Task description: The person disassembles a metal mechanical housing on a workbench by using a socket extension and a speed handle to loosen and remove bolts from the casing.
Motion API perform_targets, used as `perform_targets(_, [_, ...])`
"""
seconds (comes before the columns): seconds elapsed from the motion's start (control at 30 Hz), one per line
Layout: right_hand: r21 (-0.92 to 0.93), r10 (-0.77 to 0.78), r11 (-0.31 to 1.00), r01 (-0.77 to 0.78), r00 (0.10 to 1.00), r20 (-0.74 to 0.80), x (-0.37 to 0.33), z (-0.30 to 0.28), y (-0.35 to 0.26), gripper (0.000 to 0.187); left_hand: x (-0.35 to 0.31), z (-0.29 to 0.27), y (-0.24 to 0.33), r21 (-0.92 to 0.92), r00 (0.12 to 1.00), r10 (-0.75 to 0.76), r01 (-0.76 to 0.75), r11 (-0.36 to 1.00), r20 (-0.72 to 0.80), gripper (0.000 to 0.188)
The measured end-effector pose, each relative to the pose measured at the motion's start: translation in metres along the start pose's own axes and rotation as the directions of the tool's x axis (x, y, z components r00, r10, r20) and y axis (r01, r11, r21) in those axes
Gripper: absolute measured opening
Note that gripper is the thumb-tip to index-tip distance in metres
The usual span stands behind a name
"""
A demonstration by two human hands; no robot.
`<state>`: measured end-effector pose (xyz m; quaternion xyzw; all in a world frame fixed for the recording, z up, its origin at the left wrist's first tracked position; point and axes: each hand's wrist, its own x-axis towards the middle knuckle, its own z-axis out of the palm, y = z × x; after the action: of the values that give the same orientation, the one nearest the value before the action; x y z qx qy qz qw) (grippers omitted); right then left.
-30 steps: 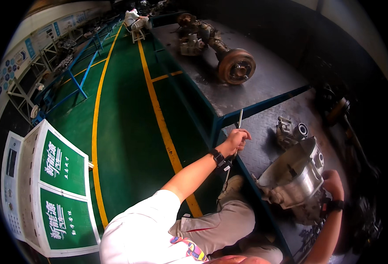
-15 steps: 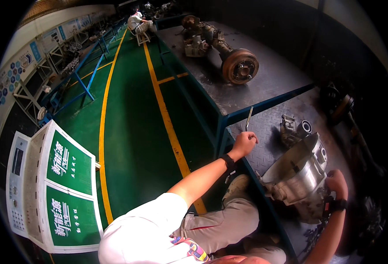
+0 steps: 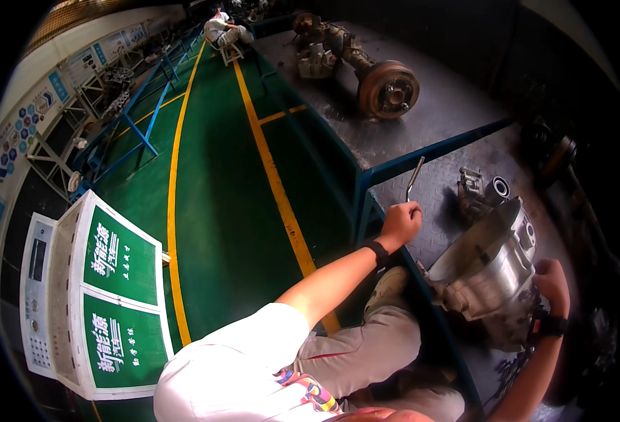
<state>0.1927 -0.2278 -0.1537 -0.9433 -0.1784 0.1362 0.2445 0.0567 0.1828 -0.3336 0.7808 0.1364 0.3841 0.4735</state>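
Observation:
My left hand (image 3: pixel 401 226) is closed around a slim metal rod (image 3: pixel 415 177), perhaps a wrench handle, whose bare end sticks up beyond my fist over the bench's edge. To its right a silvery bell-shaped gearbox housing (image 3: pixel 491 271) rests on the bench, its hollow side toward my left hand. My right hand (image 3: pixel 551 285) is at the housing's far right side, with curled fingers gripping its edge; the fingertips are partly hidden. Just beyond the housing lie a small cast metal part (image 3: pixel 472 184) and a round bearing-like ring (image 3: pixel 500 187).
A rusty axle with a brake drum (image 3: pixel 388 90) lies on the farther bench (image 3: pixel 440 130). Blue bench framing (image 3: pixel 437 151) runs between the tops. At left stands a white cabinet with green panels (image 3: pixel 127 309). Another person (image 3: pixel 224 32) sits on a stool far down the green floor.
The view has shifted a little, so the scene sits slightly differently. The rod in my left hand leans a bit more to the right. My right hand stays at the housing.

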Motion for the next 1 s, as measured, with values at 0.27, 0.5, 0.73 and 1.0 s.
perform_targets(0.27, [-0.12, -0.071, 0.991, 0.062, 0.995, -0.074, -0.003, 0.0, 0.006, 0.018, -0.003, 0.013, -0.011, 0.027, 0.997, 0.077, -0.077, 0.997, -0.025, 0.014])
perform_targets(0.5, [-0.166, 0.045, 0.984, -0.059, 0.995, -0.088, -0.002, 0.005, -0.022, 0.043, 0.008, 0.006, -0.014, 0.142, 0.999, 0.045, -0.046, 0.989, 0.005, 0.018])
perform_targets(0.73, [0.179, -0.087, 0.979, 0.102, 0.992, -0.086, -0.002, -0.001, 0.002, 0.037, 0.0, 0.013, -0.007, 0.137, 0.998, -0.001, -0.008, 0.991, 0.066, 0.02])
perform_targets(1.0, [-0.153, 0.038, 0.987, -0.037, 0.999, 0.002, -0.006, -0.003, -0.009, 0.05, -0.003, 0.007, -0.004, 0.146, 0.998, 0.024, -0.033, 0.989, 0.06, 0.02])
